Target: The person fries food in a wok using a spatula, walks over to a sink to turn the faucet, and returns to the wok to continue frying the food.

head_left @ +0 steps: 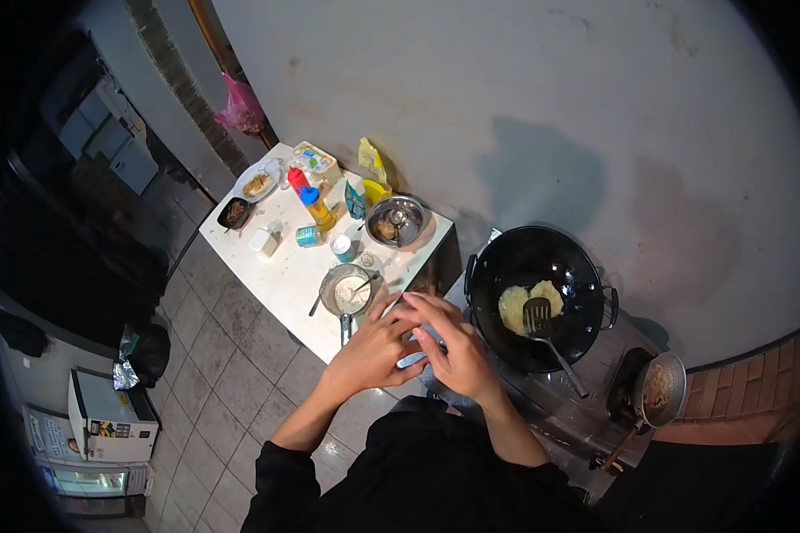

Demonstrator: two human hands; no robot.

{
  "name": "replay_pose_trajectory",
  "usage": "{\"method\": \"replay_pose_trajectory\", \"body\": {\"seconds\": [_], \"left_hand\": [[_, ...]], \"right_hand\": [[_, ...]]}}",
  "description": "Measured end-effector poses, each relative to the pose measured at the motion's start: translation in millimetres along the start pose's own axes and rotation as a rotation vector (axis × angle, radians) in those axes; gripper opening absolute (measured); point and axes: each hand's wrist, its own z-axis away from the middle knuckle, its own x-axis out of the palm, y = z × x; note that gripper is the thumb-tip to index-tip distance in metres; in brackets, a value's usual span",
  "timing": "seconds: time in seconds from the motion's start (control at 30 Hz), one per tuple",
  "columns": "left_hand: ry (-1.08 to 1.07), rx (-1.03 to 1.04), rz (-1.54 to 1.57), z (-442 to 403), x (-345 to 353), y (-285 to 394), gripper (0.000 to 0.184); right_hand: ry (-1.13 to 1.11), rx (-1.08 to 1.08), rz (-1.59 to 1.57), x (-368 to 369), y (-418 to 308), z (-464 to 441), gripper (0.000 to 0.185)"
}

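Note:
My left hand [381, 352] and my right hand [458, 352] meet in front of my body, fingers overlapping. The right fingers reach out over the left hand, with its thumb apart; the left fingers are loosely bent. Something pale blue [411, 360] shows between the hands, and whether it is held or lies behind them I cannot tell. Just beyond my left hand, a pan of pale batter [354, 291] with a spoon stands on the white table [280, 302]. Right of my hands, a black wok [498, 258] holds pale yellow pieces of food [513, 307], with a slotted turner [539, 318] resting on them.
A steel bowl [396, 220], an oil bottle [316, 206], a red bottle [297, 179], jars and plates of food stand on the table. A small pan [659, 389] sits on the stove at right, its handle sticking out. The wall [400, 80] rises behind.

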Motion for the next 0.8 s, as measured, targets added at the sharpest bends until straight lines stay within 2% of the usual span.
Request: {"method": "replay_pose_trajectory", "body": {"seconds": [0.1,0.13,0.17,0.23,0.3,0.37,0.43,0.5,0.57,0.63,0.7,0.73,0.8], "left_hand": [[-0.038,0.004,0.054,-4,1,-2,0.026],[-0.022,-0.044,0.129,-5,4,-4,0.027],[-0.008,-0.090,0.207,-5,5,-7,0.028],[0.000,-0.009,0.181,-8,0,-15,0.034],[0.091,-0.301,0.411,-9,3,-19,0.040],[0.080,-0.303,0.475,-14,3,-25,0.041],[0.155,-0.480,0.630,-19,4,-30,0.040],[0.231,-0.437,0.575,-25,13,-38,0.046],[0.285,-0.365,0.559,-33,25,-47,0.046],[0.282,-0.355,0.602,-43,30,-49,0.045],[0.242,-0.339,0.660,-51,39,-56,0.042],[0.250,-0.357,0.694,-57,42,-56,0.035],[0.235,-0.320,0.719,-66,48,-56,0.031]], "right_hand": [[0.018,0.022,-0.092,-2,5,8,0.037],[0.057,0.190,-0.329,-4,-1,10,0.038],[0.073,0.196,-0.320,-6,1,13,0.038],[0.201,0.043,-0.148,-13,9,20,0.038],[0.288,0.145,-0.085,-29,7,32,0.023],[0.382,0.162,0.064,-47,11,50,0.011],[0.507,0.263,0.196,-67,5,67,0.003],[0.586,0.427,0.423,-88,2,87,0.011],[0.574,0.554,0.750,-110,1,107,0.022],[0.599,0.630,0.823,-120,6,133,0.026],[0.533,0.927,1.037,-125,11,155,0.030],[0.482,1.095,0.969,-126,12,163,0.036],[0.465,1.155,0.995,-119,16,171,0.038]]}}
